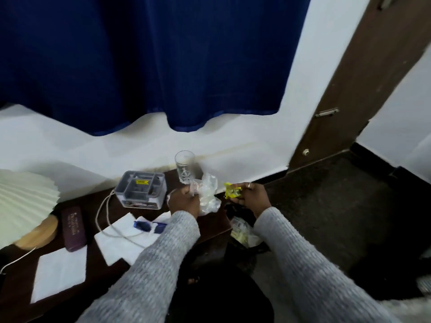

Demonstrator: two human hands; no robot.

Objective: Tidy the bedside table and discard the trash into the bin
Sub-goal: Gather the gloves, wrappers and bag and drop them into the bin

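Head view shows the left hand (184,201) clenched on crumpled clear plastic (207,194) at the bedside table's (14,299) far right corner, just beside the drinking glass (185,166); a careless pull could topple it. Right hand (253,197) pinches a yellow wrapper (231,190) above the bin (242,231) and could drop it short

Blue curtain (140,61); yellow wrapper (231,190); grey organiser (141,187); maroon case (74,226).

Blue curtain (144,61); brown door (363,73), probably.
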